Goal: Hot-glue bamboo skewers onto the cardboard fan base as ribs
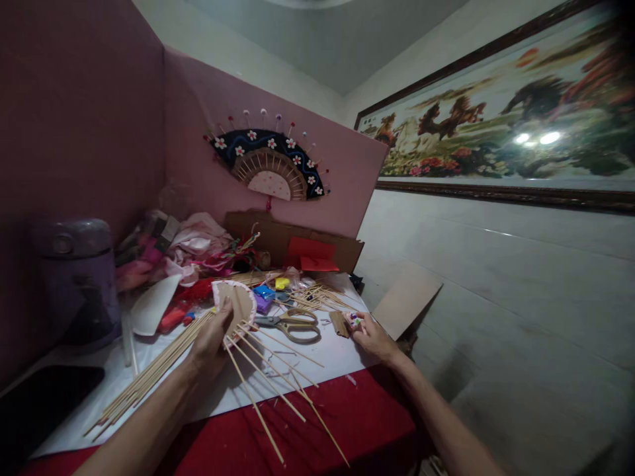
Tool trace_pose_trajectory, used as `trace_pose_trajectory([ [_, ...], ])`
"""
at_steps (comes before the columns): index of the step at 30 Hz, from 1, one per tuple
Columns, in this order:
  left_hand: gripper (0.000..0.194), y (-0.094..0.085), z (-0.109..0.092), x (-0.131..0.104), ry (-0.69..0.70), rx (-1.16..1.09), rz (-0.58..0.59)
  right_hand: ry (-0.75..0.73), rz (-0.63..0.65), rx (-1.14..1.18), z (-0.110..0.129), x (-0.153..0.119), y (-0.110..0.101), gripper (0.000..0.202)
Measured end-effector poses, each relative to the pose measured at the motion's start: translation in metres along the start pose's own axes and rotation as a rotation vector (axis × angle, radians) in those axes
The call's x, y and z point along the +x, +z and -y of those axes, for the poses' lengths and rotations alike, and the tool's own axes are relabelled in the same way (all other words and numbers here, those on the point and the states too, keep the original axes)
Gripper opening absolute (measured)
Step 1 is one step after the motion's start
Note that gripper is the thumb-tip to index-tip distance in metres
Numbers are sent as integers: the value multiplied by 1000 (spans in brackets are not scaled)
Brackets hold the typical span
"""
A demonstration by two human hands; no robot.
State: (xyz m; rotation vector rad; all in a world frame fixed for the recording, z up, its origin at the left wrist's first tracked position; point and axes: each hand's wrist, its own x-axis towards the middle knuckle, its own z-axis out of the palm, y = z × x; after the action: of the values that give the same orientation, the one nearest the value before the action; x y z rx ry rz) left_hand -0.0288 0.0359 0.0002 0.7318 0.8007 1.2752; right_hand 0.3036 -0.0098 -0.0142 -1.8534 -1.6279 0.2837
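While the left hand (212, 336) grips semicircular cardboard (243, 301) with wooden sticks (272, 375), the right hand (373, 338) pinches a patterned object (354, 320).

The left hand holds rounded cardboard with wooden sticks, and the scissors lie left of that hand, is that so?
Wrong side: in the head view, the scissors lie to the right of the left hand, which does hold rounded cardboard with wooden sticks.

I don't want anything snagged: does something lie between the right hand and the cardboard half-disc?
Yes: the scissors, on the white sheet between the right hand and the cardboard half-disc in the left hand. Thin sticks also fan out from its near side.
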Motion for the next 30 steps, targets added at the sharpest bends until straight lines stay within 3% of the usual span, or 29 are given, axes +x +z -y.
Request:
trace_pose_trajectory([
  [2,28,0,1,1,-6,5,-9,-23,-73,44,-1,-1,-2,46],
  [6,26,0,2,0,-20,6,-12,-18,-398,19,2,-5,-8,43],
  [8,28,2,2,-1,-47,22,-1,-2,-475,98,6,-7,-13,42],
  [12,32,5,1,-5,-95,61,37,-80,-348,375,22,-8,-20,50],
  [18,30,7,3,-7,-120,75,20,-75,-256,437,57,-12,-17,48],
  [24,28,9,4,-9,-134,86,48,-71,256,423,103,-34,-6,38],
  [30,32,10,6,-10,-185,113,94,-235,263,220,137,-49,4,29],
])
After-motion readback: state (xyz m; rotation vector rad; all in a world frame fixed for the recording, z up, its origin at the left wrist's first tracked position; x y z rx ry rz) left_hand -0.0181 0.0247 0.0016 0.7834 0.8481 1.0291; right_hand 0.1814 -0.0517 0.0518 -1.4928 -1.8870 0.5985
